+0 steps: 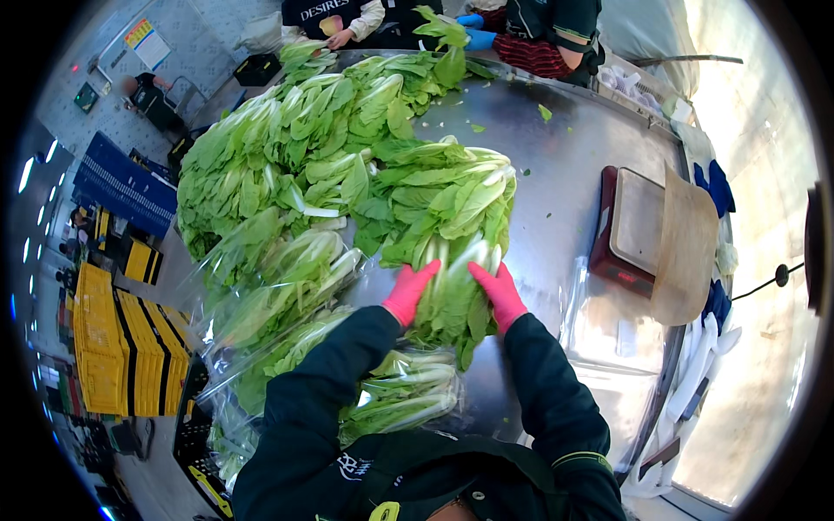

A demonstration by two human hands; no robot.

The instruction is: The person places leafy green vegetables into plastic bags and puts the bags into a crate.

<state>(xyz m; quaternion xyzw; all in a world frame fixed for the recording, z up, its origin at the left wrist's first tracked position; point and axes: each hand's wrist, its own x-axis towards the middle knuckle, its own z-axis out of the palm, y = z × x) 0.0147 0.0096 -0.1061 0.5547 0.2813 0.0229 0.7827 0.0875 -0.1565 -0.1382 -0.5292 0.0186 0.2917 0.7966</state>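
Observation:
Both hands wear pink gloves and grip a bunch of leafy greens (456, 293) with white stalks, one at each side. My left hand (410, 292) is on its left edge, and my right hand (498, 294) is on its right edge. Just beyond lies a pile of similar greens (449, 189), stalks mostly to the right. A larger heap of greens (260, 143) spreads to the far left. Greens in clear plastic bags (280, 286) lie left of my left hand, and another bagged bunch (417, 391) lies below my forearms.
A red scale (635, 221) with a metal pan and a brown sheet stands at right on the metal table (554, 150). Clear plastic film (612, 352) lies nearer. Two people stand across the table, one in blue gloves. Yellow crates (124, 345) are stacked at left.

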